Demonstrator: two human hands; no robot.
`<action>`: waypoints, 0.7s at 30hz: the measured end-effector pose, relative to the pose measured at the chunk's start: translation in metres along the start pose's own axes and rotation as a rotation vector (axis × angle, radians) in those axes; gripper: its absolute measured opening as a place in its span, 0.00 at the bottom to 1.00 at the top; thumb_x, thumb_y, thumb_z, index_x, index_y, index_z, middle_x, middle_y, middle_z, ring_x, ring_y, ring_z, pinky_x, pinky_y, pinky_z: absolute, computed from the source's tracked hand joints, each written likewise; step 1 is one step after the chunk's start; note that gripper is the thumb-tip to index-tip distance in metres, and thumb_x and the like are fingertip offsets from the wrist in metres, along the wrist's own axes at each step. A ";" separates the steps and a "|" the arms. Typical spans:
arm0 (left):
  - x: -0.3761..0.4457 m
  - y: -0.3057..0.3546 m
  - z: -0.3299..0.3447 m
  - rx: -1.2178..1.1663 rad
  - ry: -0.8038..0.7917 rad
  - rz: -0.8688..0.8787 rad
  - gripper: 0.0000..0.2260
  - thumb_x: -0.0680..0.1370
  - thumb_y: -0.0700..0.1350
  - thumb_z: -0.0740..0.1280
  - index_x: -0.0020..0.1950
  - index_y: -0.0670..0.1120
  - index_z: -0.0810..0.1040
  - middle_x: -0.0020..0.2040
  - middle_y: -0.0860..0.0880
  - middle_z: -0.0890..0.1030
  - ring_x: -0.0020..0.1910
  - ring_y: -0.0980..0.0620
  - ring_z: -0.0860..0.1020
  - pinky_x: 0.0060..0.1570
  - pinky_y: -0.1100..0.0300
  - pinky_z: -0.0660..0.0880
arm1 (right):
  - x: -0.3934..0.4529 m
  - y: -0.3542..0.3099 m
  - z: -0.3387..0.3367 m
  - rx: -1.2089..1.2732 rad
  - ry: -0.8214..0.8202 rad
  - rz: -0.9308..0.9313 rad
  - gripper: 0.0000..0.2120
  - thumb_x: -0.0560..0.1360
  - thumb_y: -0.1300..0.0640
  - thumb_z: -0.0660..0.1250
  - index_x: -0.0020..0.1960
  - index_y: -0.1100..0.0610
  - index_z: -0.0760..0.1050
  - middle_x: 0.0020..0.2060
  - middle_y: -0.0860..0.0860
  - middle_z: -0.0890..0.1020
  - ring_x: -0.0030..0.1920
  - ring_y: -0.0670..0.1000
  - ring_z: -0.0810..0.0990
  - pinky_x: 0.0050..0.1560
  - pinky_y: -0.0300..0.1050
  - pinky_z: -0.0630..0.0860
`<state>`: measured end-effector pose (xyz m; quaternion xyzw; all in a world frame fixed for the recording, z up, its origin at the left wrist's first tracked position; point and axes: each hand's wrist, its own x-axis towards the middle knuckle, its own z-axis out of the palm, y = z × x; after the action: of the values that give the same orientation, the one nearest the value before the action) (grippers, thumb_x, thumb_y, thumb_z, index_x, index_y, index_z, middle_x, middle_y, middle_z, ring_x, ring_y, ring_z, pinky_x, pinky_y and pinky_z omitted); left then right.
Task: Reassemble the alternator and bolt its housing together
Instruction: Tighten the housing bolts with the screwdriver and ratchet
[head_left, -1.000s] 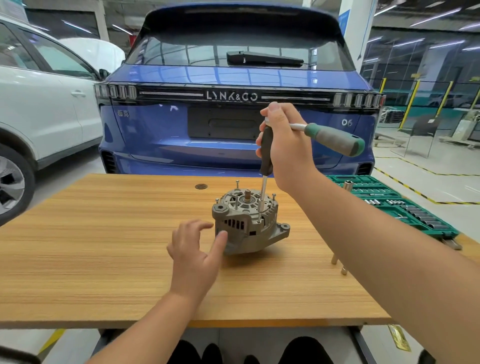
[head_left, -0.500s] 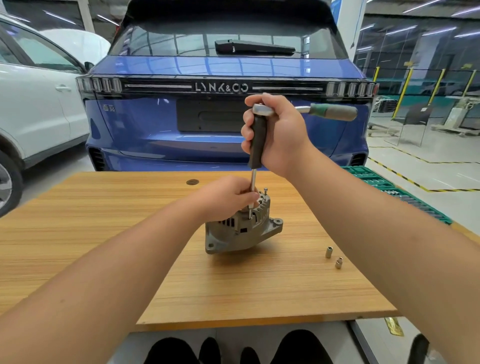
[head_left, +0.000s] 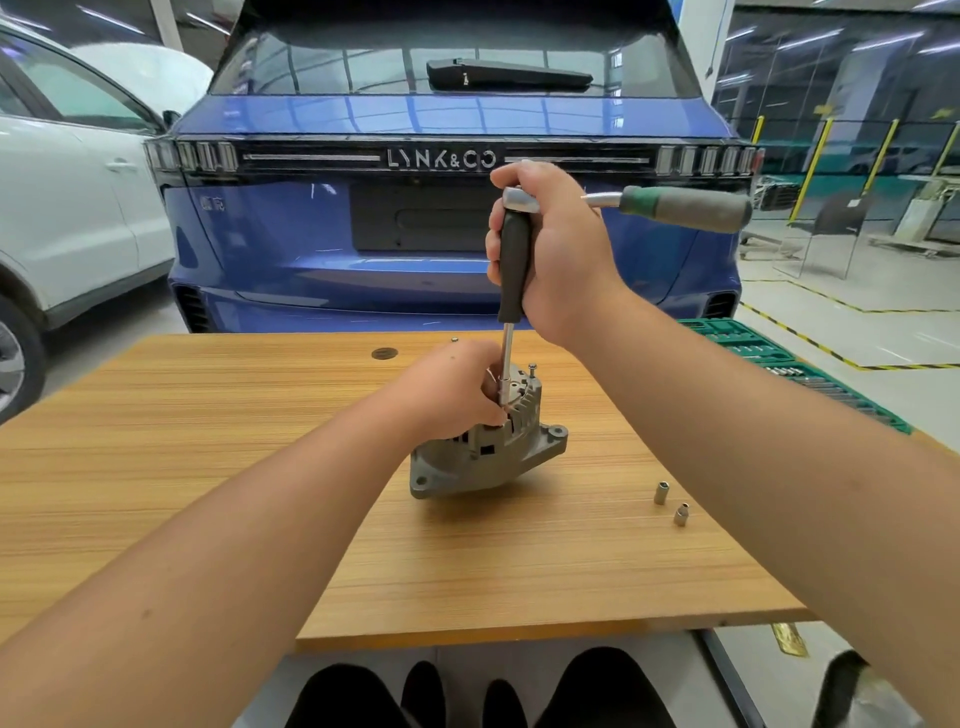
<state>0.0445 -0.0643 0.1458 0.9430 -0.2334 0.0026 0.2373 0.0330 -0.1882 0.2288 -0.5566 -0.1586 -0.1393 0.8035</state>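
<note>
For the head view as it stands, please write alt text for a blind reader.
A right hand grips a ratchet driver upright on a grey alternator, which the left hand grips on a wooden table. Two loose sockets lie nearby; a blue car is parked behind.

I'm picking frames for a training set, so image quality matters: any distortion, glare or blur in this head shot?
Head view: wide-angle lens bows the light wooden table edges and stretches both forearms; ceiling lights streak across the blue car's rear glass; the grey metal alternator, left hand and right hand on the black-handled driver look sharp; soft shadows only.
</note>
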 end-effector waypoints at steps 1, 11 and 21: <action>0.000 -0.001 0.001 -0.002 0.002 -0.004 0.15 0.76 0.44 0.77 0.52 0.56 0.72 0.44 0.57 0.81 0.43 0.58 0.79 0.33 0.63 0.73 | -0.002 0.001 0.001 -0.033 0.011 -0.043 0.08 0.76 0.52 0.63 0.47 0.54 0.78 0.32 0.52 0.77 0.31 0.51 0.74 0.33 0.45 0.71; -0.002 0.000 0.000 0.003 0.005 -0.001 0.17 0.75 0.44 0.77 0.60 0.51 0.76 0.44 0.55 0.82 0.42 0.57 0.80 0.35 0.62 0.72 | -0.026 0.008 0.025 -0.417 0.147 -0.328 0.10 0.83 0.54 0.63 0.44 0.54 0.74 0.35 0.48 0.73 0.36 0.50 0.73 0.38 0.48 0.73; -0.001 0.001 -0.002 0.015 0.011 -0.011 0.13 0.74 0.46 0.78 0.51 0.54 0.75 0.43 0.55 0.81 0.40 0.57 0.79 0.33 0.63 0.69 | -0.011 0.008 0.023 -0.308 0.171 -0.172 0.09 0.82 0.52 0.63 0.47 0.56 0.75 0.35 0.51 0.73 0.36 0.52 0.72 0.34 0.47 0.70</action>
<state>0.0437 -0.0640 0.1481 0.9460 -0.2267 0.0080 0.2314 0.0237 -0.1633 0.2254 -0.6436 -0.1136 -0.2768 0.7045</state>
